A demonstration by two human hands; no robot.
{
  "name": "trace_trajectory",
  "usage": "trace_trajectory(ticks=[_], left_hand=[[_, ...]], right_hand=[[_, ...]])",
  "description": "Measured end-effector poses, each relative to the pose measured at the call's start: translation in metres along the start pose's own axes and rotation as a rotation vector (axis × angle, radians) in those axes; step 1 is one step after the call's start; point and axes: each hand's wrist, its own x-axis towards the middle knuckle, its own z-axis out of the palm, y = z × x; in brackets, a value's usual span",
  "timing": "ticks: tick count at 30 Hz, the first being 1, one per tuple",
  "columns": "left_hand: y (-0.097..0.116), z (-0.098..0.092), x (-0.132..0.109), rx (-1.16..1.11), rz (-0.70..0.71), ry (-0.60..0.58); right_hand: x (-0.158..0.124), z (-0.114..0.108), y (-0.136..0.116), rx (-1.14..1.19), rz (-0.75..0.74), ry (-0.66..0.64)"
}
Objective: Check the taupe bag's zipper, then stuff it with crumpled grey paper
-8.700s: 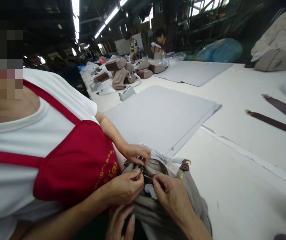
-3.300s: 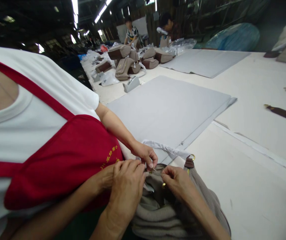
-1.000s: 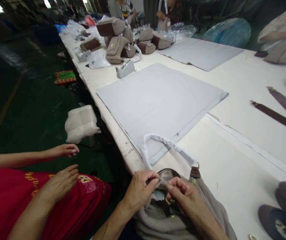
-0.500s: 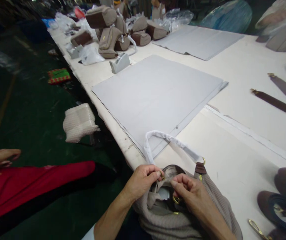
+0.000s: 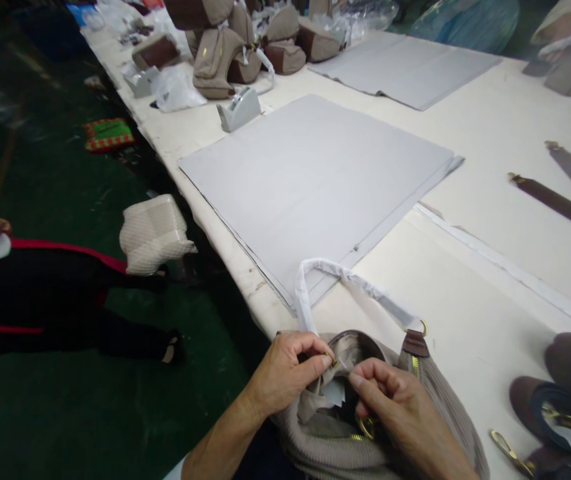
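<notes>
My two bare hands work at the mouth of a beige knit bag (image 5: 415, 413) that lies at the near table (image 5: 465, 300) edge, at 6 o'clock in my view. My left hand (image 5: 285, 377) has its fingers pinched together on a small gold zipper pull (image 5: 334, 362) at the bag's opening. My right hand (image 5: 405, 420) sits just beside it at 3 o'clock, fingertips closed on the lining at the rim, touching the bag. A gold ring (image 5: 365, 427) shows under my right fingers.

A handle (image 5: 350, 283) wrapped in white paper arches up from the bag toward 12 o'clock, ending at a brown leather tab (image 5: 415, 343).

Beyond the handle, at 12 o'clock, a large grey sheet (image 5: 315, 180) lies flat on the table. A tape dispenser (image 5: 239, 109) stands at its far corner, and a heap of beige bags (image 5: 225, 53) lies beyond that. Two brown straps (image 5: 560, 203) lie at 2 o'clock, well apart from my hands. Dark brown bags (image 5: 560, 393) sit at 4 o'clock. At 9 o'clock, off the table, a person in red and black (image 5: 40, 293) is near a white wrapped bundle (image 5: 152, 233) on the green floor.
</notes>
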Motion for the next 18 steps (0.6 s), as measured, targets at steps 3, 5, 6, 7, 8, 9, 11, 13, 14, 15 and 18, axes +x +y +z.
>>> trace_trajectory(ticks=[3,5,6,7,8,9,11,13,14,15,18], left_hand=[[0.0009,0.0007,-0.0011,-0.026,-0.016,-0.023],[0.0017,0.0012,-0.0006,-0.083,-0.036,-0.048],[0.0023,0.0013,0.0,-0.11,-0.05,-0.055],[0.003,0.0014,0.0006,-0.132,-0.067,-0.057],[0.0038,0.0014,0.0013,-0.149,-0.088,-0.058],[0.0045,0.0014,0.0019,-0.164,-0.111,-0.059],[0.0058,0.0013,0.0027,-0.195,-0.154,-0.065],[0.0066,0.0013,0.0031,-0.226,-0.182,-0.072],[0.0069,0.0014,0.0031,-0.241,-0.19,-0.071],[0.007,0.0014,0.0032,-0.254,-0.194,-0.067],[0.007,0.0017,0.0033,-0.285,-0.195,-0.053]], right_hand=[[-0.0023,0.0003,0.0022,-0.048,-0.009,0.003],[-0.0038,0.0003,0.0014,-0.077,-0.016,0.009],[-0.0044,0.0003,0.0002,-0.091,-0.017,0.011],[-0.0049,0.0003,-0.0013,-0.1,-0.017,0.013],[-0.0054,0.0005,-0.0031,-0.108,-0.018,0.017],[-0.0058,0.0008,-0.0047,-0.111,-0.018,0.019],[-0.0065,0.0015,-0.0071,-0.091,-0.019,0.029],[-0.0071,0.0023,-0.0076,-0.041,-0.026,0.049],[-0.0073,0.0027,-0.0072,-0.009,-0.027,0.06],[-0.0076,0.0029,-0.0068,0.021,-0.027,0.072],[-0.0086,0.0036,-0.0076,0.038,-0.036,0.111]])
